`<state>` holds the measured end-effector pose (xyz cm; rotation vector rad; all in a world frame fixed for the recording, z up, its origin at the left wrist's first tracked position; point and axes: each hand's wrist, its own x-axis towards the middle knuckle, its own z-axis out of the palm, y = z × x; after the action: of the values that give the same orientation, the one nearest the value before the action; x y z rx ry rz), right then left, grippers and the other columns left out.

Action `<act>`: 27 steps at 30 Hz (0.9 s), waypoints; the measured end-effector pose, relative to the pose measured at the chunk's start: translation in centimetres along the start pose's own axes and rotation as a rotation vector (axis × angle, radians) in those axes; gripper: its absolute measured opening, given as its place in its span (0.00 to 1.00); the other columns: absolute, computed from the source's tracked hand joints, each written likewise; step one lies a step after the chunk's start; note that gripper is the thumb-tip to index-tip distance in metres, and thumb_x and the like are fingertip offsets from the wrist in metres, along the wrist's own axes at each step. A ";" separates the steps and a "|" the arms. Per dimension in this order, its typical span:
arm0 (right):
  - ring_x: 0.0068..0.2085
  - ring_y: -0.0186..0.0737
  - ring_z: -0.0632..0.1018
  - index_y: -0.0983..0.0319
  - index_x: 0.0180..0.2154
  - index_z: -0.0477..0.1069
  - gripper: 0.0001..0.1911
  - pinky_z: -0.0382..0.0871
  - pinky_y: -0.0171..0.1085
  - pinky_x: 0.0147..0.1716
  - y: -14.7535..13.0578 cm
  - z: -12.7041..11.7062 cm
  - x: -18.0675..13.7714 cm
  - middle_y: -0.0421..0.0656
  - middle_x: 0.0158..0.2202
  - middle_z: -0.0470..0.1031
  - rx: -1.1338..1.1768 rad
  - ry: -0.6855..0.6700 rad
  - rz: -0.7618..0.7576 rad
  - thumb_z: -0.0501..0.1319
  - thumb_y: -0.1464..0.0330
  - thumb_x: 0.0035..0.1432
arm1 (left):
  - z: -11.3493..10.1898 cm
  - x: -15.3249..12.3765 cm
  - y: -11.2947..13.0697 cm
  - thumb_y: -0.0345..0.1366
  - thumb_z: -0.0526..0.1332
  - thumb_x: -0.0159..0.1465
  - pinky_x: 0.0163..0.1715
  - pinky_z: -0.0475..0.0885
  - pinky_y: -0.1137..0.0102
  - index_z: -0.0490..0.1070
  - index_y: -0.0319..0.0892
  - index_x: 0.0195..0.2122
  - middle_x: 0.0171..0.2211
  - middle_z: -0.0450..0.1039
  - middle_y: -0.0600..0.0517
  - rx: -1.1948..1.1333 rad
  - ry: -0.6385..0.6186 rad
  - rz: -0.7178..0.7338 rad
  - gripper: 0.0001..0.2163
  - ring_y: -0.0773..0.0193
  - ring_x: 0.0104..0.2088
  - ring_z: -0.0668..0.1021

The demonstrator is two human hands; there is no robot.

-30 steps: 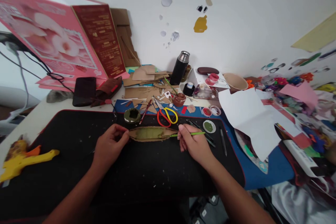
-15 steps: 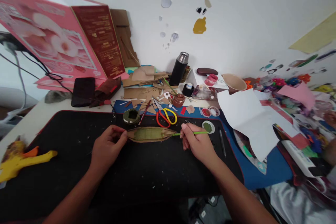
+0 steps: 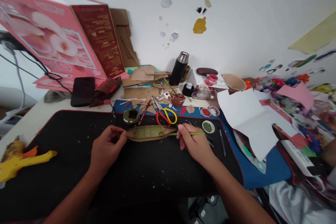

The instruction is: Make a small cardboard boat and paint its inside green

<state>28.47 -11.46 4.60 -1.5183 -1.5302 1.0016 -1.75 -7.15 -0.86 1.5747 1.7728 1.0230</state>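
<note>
A long leaf-shaped cardboard piece (image 3: pixel 147 133), partly painted green, lies on the black mat (image 3: pixel 147 171). My left hand (image 3: pixel 107 148) pinches its left tip, fingers closed on it. My right hand (image 3: pixel 193 143) grips a green-handled paintbrush (image 3: pixel 195 133), with the brush end at the leaf's right part. A small white lid of green paint (image 3: pixel 208 126) sits just right of the brush.
Red and yellow scissors (image 3: pixel 165 116), a dark paint jar (image 3: pixel 131 115), a brown pot (image 3: pixel 179 99), a black flask (image 3: pixel 180 68) and cardboard scraps crowd the back. A pink box (image 3: pixel 52 38) leans at the left. White paper (image 3: pixel 249 119) and clutter fill the right. A yellow glue gun (image 3: pixel 23 161) lies at the left.
My right hand moved the brush from the leaf's tip out toward the green paint lid and back onto the leaf. My left hand stayed pinched on the left tip.
</note>
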 end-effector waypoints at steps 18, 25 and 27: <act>0.23 0.38 0.78 0.57 0.32 0.73 0.23 0.70 0.36 0.32 -1.0 0.6 0.2 0.35 0.19 0.72 -0.100 0.040 -0.080 0.54 0.56 0.80 | 0.0 -0.3 -0.5 0.55 0.64 0.60 0.27 0.71 0.68 0.74 0.49 0.32 0.24 0.80 0.55 0.000 -0.006 0.009 0.15 0.59 0.25 0.80; 0.21 0.37 0.76 0.57 0.32 0.72 0.24 0.69 0.36 0.31 -0.4 0.3 -0.4 0.34 0.17 0.70 -0.106 -0.004 -0.080 0.53 0.56 0.81 | 0.0 0.0 -0.5 0.57 0.63 0.60 0.29 0.72 0.66 0.73 0.49 0.33 0.25 0.81 0.54 -0.013 -0.055 -0.032 0.17 0.56 0.26 0.82; 0.20 0.37 0.75 0.57 0.32 0.72 0.24 0.68 0.36 0.29 -0.2 0.1 -0.6 0.34 0.17 0.69 -0.074 0.010 -0.065 0.53 0.55 0.81 | 0.0 0.1 -0.4 0.57 0.63 0.60 0.28 0.71 0.66 0.73 0.49 0.33 0.24 0.81 0.54 -0.025 -0.068 -0.040 0.17 0.56 0.26 0.82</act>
<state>28.26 -12.02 4.76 -1.5121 -1.6143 0.9080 -1.98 -7.03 -1.20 1.5343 1.7321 0.9578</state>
